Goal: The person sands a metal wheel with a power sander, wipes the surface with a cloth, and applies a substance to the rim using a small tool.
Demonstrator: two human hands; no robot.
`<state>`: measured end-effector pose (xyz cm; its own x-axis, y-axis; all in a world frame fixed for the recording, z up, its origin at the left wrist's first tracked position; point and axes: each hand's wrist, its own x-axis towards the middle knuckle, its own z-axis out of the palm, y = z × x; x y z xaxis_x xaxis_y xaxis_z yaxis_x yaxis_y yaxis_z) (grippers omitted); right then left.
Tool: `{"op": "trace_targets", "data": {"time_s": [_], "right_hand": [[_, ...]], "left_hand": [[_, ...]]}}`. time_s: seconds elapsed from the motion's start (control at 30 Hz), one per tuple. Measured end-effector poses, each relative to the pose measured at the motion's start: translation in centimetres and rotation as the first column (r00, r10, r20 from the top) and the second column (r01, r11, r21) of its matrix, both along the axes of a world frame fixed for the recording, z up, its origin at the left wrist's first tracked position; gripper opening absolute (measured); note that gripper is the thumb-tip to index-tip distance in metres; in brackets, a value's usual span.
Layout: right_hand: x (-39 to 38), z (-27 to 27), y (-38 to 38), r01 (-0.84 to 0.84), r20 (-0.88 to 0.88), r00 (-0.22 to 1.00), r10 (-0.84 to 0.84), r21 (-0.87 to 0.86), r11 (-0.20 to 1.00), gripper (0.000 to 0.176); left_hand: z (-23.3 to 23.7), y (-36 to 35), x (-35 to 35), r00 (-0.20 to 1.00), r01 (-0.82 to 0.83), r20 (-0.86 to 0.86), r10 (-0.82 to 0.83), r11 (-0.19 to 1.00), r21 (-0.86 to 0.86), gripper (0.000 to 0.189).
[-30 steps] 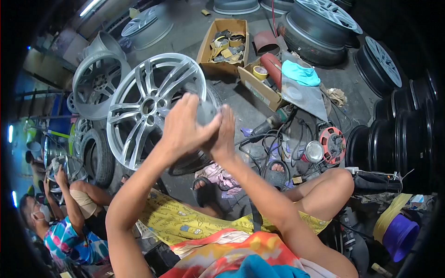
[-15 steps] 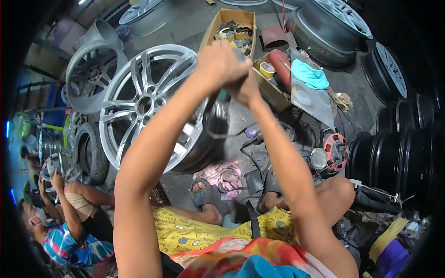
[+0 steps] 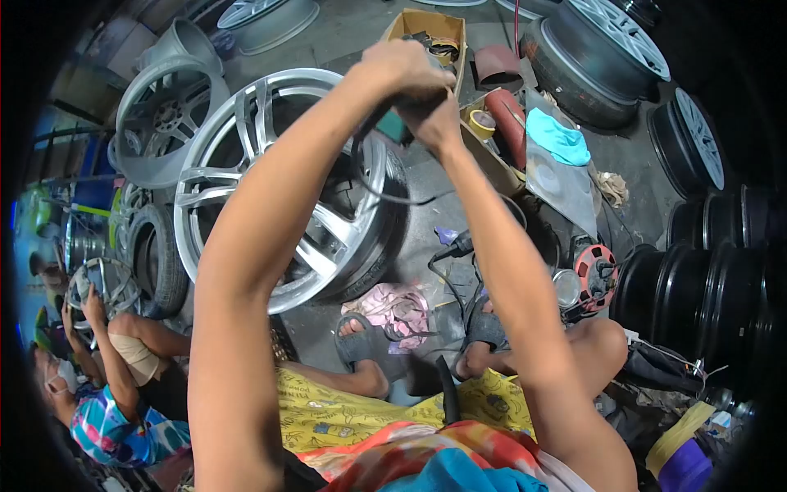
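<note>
My left hand [image 3: 402,66] and my right hand [image 3: 434,123] are closed together around a dark corded power tool [image 3: 392,126] with a green part showing. The fingers hide most of the tool, so its exact kind cannot be made out. A black cable [image 3: 379,193] loops down from it. Both hands are stretched far forward over the right edge of a silver alloy wheel [image 3: 211,185], which leans in front of me. My left forearm covers the middle of this wheel. Whether the tool touches the rim is hidden.
A cardboard box [image 3: 402,26] of tape rolls lies beyond my hands. Right are a metal sheet [image 3: 561,190] with a turquoise cloth [image 3: 557,137], a red cable reel [image 3: 593,277] and stacked dark wheels [image 3: 680,287]. A pink rag [image 3: 389,307] lies by my feet. Left sits a co-worker [image 3: 123,422].
Both hands have moved slightly forward with the tool, and its green part shows more. The silver wheel's spokes stand at a different angle. The view has shifted a little.
</note>
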<state>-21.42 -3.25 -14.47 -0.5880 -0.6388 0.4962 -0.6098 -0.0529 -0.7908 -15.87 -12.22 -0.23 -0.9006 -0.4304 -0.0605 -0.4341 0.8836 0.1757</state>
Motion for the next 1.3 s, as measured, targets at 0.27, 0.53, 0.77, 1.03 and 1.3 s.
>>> {"op": "trace_targets", "data": {"time_s": [0.27, 0.53, 0.77, 1.03, 1.3], "right_hand": [[15.8, -2.8, 11.7, 0.176, -0.304, 0.91, -0.283, -0.334, 0.926, 0.095], [24.4, 2.9, 15.8, 0.085, -0.114, 0.99, -0.088, -0.03, 0.996, 0.061], [13.2, -1.6, 9.1, 0.141, -0.375, 0.893, -0.25, -0.296, 0.945, 0.064], [2.1, 5.1, 0.6, 0.064, -0.118, 0.991, -0.057, 0.054, 0.996, 0.065], [-3.5, 7.7, 8.4, -0.029, -0.439, 0.894, 0.095, 0.154, 0.988, 0.06]], "left_hand": [[-0.2, 11.2, 17.8, 0.946, 0.123, -0.301, -0.119, 0.992, -0.006, 0.065], [0.6, 15.7, 27.7, 0.961, 0.087, -0.272, -0.048, 0.987, 0.134, 0.063], [-1.7, 6.8, 18.8, 0.846, 0.182, -0.531, -0.049, 0.963, 0.201, 0.052], [-4.6, 6.3, 27.2, 0.852, 0.34, -0.44, -0.283, 0.939, 0.054, 0.024], [-7.5, 5.2, 27.3, 0.808, 0.585, -0.078, -0.584, 0.811, -0.018, 0.059]]}}
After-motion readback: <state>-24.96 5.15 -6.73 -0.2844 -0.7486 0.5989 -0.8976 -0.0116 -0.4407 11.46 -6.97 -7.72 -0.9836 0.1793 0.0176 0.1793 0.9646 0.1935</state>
